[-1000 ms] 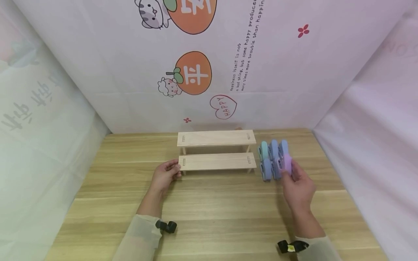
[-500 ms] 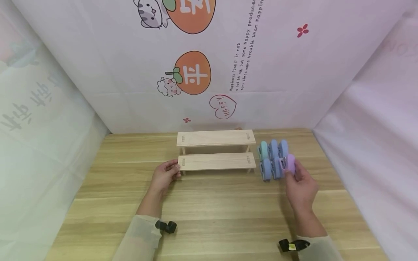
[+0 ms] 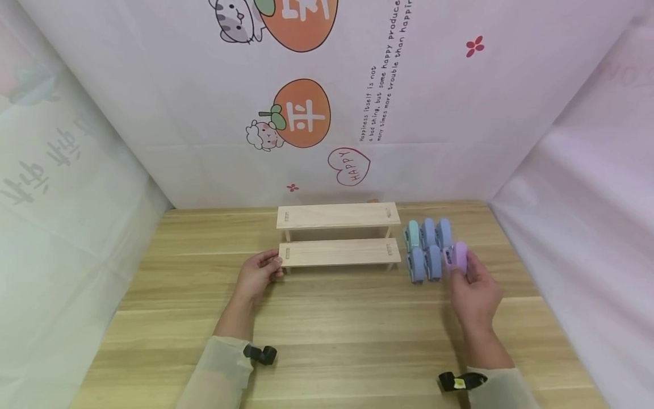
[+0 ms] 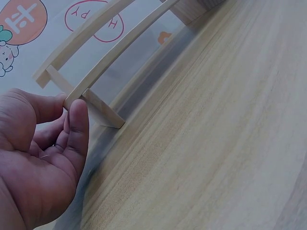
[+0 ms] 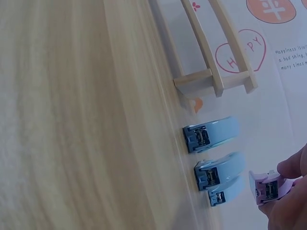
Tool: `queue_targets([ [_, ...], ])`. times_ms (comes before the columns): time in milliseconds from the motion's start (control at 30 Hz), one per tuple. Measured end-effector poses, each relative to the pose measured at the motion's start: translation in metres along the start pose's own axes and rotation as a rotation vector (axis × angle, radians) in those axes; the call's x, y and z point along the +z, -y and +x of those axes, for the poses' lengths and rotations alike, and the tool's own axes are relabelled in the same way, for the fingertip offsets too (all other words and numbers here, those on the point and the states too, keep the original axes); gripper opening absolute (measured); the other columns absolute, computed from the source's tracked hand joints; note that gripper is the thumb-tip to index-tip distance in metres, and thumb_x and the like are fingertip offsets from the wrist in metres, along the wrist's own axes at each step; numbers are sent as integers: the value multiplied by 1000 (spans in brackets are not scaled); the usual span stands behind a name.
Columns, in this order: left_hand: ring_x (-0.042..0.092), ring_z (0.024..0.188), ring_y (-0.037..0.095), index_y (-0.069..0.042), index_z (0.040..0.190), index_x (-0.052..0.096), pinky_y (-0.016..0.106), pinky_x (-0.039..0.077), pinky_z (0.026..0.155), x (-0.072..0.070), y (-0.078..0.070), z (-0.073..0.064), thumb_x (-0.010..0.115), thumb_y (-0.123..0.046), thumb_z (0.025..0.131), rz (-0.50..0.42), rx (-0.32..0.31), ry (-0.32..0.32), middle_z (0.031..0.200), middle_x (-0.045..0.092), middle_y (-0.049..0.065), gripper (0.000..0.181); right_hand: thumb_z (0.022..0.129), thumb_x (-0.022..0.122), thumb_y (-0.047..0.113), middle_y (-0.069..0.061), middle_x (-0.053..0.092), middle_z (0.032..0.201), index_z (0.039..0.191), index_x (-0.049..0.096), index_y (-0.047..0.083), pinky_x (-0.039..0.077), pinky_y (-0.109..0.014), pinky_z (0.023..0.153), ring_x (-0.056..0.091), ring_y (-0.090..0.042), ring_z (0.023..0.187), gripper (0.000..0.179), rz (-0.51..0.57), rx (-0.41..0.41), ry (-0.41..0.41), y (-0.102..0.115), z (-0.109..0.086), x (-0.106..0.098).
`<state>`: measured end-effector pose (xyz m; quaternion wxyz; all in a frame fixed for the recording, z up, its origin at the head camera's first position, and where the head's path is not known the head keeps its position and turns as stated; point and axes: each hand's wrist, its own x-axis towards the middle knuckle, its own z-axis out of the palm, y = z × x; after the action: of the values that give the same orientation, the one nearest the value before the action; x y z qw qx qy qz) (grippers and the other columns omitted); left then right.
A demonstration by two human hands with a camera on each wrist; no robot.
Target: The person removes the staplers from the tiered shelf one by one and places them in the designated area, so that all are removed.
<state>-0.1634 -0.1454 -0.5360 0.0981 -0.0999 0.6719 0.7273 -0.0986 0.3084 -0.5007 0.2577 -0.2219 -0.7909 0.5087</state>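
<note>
My right hand (image 3: 475, 295) pinches a small purple plastic piece (image 3: 459, 257) with a rounded handle and a metal spring-like mechanism. In the right wrist view this purple piece (image 5: 269, 188) shows its dark opening, held between thumb and fingers. Several similar pieces stand to its left, one mint (image 3: 413, 234) and the others blue (image 3: 433, 262), in two rows. My left hand (image 3: 258, 277) pinches the left end of the front board of a pale wooden two-tier rack (image 3: 337, 253). Close up in the left wrist view, thumb and finger grip the rack's board end (image 4: 72, 98).
Behind the front board rises the rack's higher back board (image 3: 337, 216). A printed white cloth (image 3: 419, 170) hangs along the wooden table's back edge (image 3: 225, 207), with white cloth walls (image 3: 587, 199) at both sides. Blue pieces stand close right of the rack.
My right hand has moved right with the purple piece, opening a gap from the blue pieces. The left hand stays at the rack's end.
</note>
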Motion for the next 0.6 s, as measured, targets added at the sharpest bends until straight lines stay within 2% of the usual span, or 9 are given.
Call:
queue_targets([
  [367, 66, 98, 22, 0, 140, 58, 29, 63, 87, -1, 1, 1, 68, -10, 101, -4, -9, -6, 124, 63, 16, 41, 97, 64, 7, -15, 62, 137, 143, 61, 9, 53, -23, 101, 61, -29, 128, 46, -9, 41, 8, -3, 3, 1],
  [600, 66, 99, 23, -1, 140, 58, 30, 63, 87, -1, 1, 2, 68, -11, 102, -5, -7, -6, 125, 62, 16, 41, 96, 62, 1, -19, 62, 137, 142, 61, 5, 52, -26, 103, 61, -32, 128, 46, -10, 51, 31, -7, 6, 3],
])
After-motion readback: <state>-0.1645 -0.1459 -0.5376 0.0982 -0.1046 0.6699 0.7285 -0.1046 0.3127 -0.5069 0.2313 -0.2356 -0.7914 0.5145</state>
